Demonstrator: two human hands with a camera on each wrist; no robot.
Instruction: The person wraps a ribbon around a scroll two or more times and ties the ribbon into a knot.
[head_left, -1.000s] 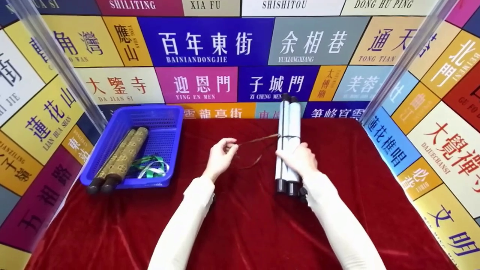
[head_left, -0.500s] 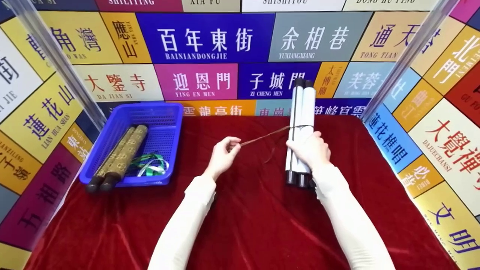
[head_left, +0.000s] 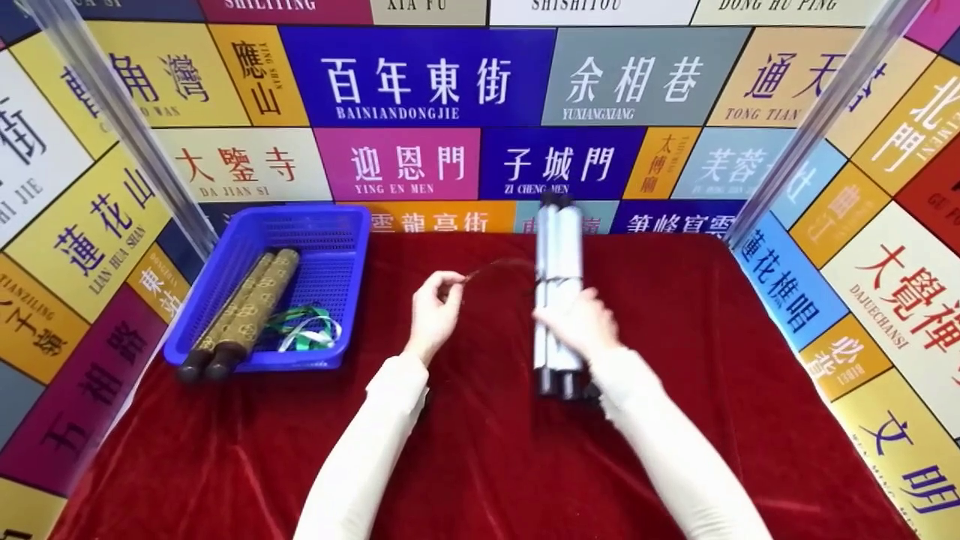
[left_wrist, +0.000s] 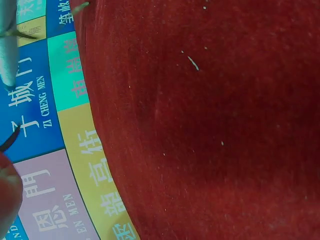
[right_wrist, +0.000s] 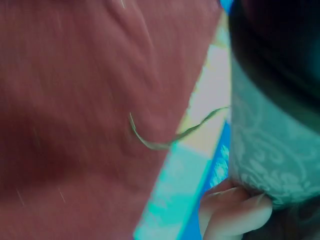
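Bright head view, blurred white rolls (head_left: 568, 251), dimmer wrist views

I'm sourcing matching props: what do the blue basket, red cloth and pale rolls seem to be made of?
Blue basket: probably moulded plastic, smooth, slightly glossy, with lattice holes.
Red cloth: likely velvet or velour; soft sheen along its creases.
Pale rolls: brocade or patterned paper, perhaps satiny; the right wrist view shows scrolling motifs, but any weave is unclear.
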